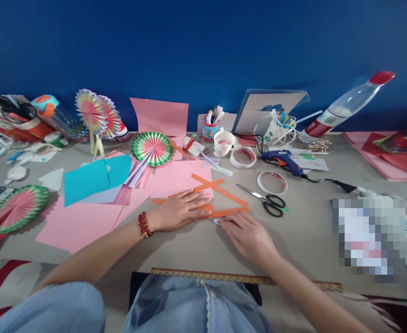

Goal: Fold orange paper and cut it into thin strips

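Observation:
My left hand (180,210) lies flat, fingers spread, over orange paper strips (231,194) on the table. These strips cross and fold into a zigzag of long thin pieces. At the lower strip's edge, my right hand (246,233) has its fingers curled together. A small whitish thing (217,221) shows at its fingertips; its kind cannot be made out. Black-handled scissors (272,203) lie to the right of the strips. Behind my left hand is a pink paper sheet (175,178), and beyond it stands a green-edged pleated paper fan (151,149).
Tape rolls (272,182), a blue glue gun (286,162) with its cord and a leaning plastic bottle (349,104) are to the right. Blue paper (87,180) and another pleated fan (21,208) lie left. A pen cup (210,129) stands near the blue wall (203,46).

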